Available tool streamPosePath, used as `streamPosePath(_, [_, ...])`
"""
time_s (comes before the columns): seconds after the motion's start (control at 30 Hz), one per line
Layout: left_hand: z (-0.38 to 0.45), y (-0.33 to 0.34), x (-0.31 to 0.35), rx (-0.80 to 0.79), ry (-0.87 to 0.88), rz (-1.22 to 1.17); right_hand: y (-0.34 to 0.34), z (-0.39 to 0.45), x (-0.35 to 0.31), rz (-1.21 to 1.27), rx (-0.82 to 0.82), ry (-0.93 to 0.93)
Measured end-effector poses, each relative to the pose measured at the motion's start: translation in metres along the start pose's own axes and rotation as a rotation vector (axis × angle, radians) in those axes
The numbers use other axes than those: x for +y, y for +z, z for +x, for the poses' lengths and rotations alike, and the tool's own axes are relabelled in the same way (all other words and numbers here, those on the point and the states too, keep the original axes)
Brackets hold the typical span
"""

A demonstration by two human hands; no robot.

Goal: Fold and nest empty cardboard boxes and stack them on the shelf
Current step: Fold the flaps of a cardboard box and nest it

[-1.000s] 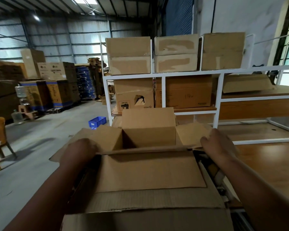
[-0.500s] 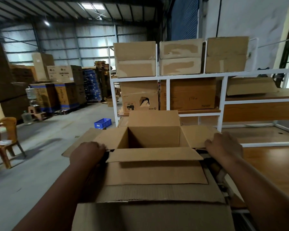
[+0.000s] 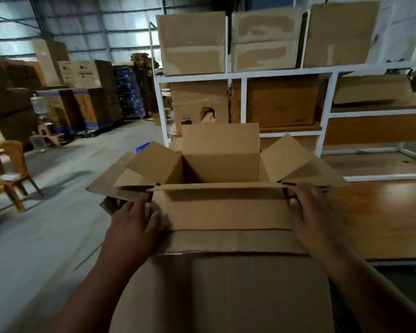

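An open, empty cardboard box [image 3: 221,164] stands in front of me with its far flap upright and both side flaps angled up and outward. It rests on a larger cardboard box [image 3: 226,284] nearer to me. My left hand [image 3: 132,227] presses on the near left corner of the open box, fingers spread against its near flap. My right hand [image 3: 312,212] grips the near right corner, fingertips curled over the edge. Behind stands a white metal shelf [image 3: 243,74] holding several closed cardboard boxes [image 3: 192,44] on two levels.
A wooden table top [image 3: 382,219] lies to the right, with more wooden shelf boards beyond. Concrete floor [image 3: 46,224] stretches left. A brown chair [image 3: 7,169] stands far left, stacked printed cartons [image 3: 87,97] at the back, and a blue crate [image 3: 142,147] by the shelf foot.
Both hands slid from the box's side flaps to its near corners. The side flaps, lying flat before, now angle upward. The view moved closer to the shelf.
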State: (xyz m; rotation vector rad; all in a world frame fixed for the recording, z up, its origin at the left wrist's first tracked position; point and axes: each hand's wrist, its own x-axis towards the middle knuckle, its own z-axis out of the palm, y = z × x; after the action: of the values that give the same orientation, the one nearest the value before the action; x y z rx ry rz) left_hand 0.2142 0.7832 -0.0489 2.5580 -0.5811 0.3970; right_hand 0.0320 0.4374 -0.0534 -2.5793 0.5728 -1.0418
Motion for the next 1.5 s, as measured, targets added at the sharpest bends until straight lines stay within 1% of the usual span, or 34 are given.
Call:
streamPosePath(0.07, [-0.024,0.014,-0.016,0.022,-0.011,0.115,0.006,-0.035,0.021,0.083,-0.002,0.031])
streamPosePath(0.13, [-0.044,0.019,-0.023,0.062,-0.029,0.114,0.007,-0.065,0.038,0.158,-0.055,0.114])
streamPosePath(0.23, [-0.070,0.025,-0.025,0.148,-0.137,-0.066,0.003,-0.092,0.049,0.237,-0.096,0.255])
streamPosePath(0.3, [-0.084,0.029,-0.021,0.214,-0.257,-0.242,0.000,-0.100,0.050,0.262,-0.119,0.267])
streamPosePath(0.37, [-0.095,0.033,-0.013,0.233,-0.389,-0.433,-0.001,-0.103,0.055,0.258,-0.142,0.254])
streamPosePath(0.4, [-0.100,0.035,-0.012,0.225,-0.396,-0.442,-0.001,-0.104,0.058,0.212,-0.164,0.227])
streamPosePath(0.43, [-0.103,0.038,-0.014,0.199,-0.362,-0.382,0.002,-0.105,0.061,0.128,-0.194,0.166])
streamPosePath(0.5, [-0.108,0.041,-0.018,0.086,-0.251,-0.108,0.008,-0.103,0.064,-0.090,-0.253,0.069])
streamPosePath(0.53, [-0.109,0.042,-0.020,0.031,-0.161,0.038,0.011,-0.102,0.064,-0.165,-0.267,0.048])
streamPosePath(0.6, [-0.108,0.044,-0.022,-0.094,0.028,0.211,0.014,-0.100,0.062,-0.253,-0.262,0.039])
streamPosePath(0.67, [-0.107,0.044,-0.020,-0.123,0.174,0.310,0.012,-0.106,0.055,-0.303,-0.241,0.041])
streamPosePath(0.73, [-0.098,0.041,-0.017,-0.132,0.240,0.348,0.007,-0.112,0.044,-0.312,-0.170,-0.005])
streamPosePath(0.8, [-0.089,0.038,-0.017,-0.112,0.296,0.332,0.005,-0.122,0.026,-0.271,-0.084,-0.096])
streamPosePath(0.83, [-0.085,0.039,-0.018,-0.095,0.331,0.320,0.008,-0.126,0.013,-0.264,-0.087,-0.157])
streamPosePath(0.87, [-0.080,0.042,-0.020,-0.081,0.355,0.301,0.013,-0.127,0.000,-0.276,-0.124,-0.221])
streamPosePath(0.9, [-0.074,0.045,-0.021,-0.073,0.361,0.280,0.019,-0.124,-0.012,-0.307,-0.176,-0.261])
streamPosePath(0.93, [-0.067,0.049,-0.023,-0.065,0.352,0.255,0.028,-0.117,-0.022,-0.343,-0.215,-0.263])
streamPosePath(1.03, [-0.042,0.061,-0.031,-0.044,0.315,0.194,0.053,-0.089,-0.034,-0.448,-0.307,-0.153])
streamPosePath(1.13, [-0.020,0.075,-0.035,-0.061,0.326,0.203,0.069,-0.073,-0.040,-0.496,-0.333,-0.090])
streamPosePath(1.33, [-0.001,0.092,-0.032,-0.060,0.329,0.228,0.073,-0.059,-0.038,-0.526,-0.381,0.000])
streamPosePath(1.5, [0.008,0.105,-0.011,-0.071,0.316,0.216,0.068,-0.052,-0.015,-0.515,-0.345,0.005])
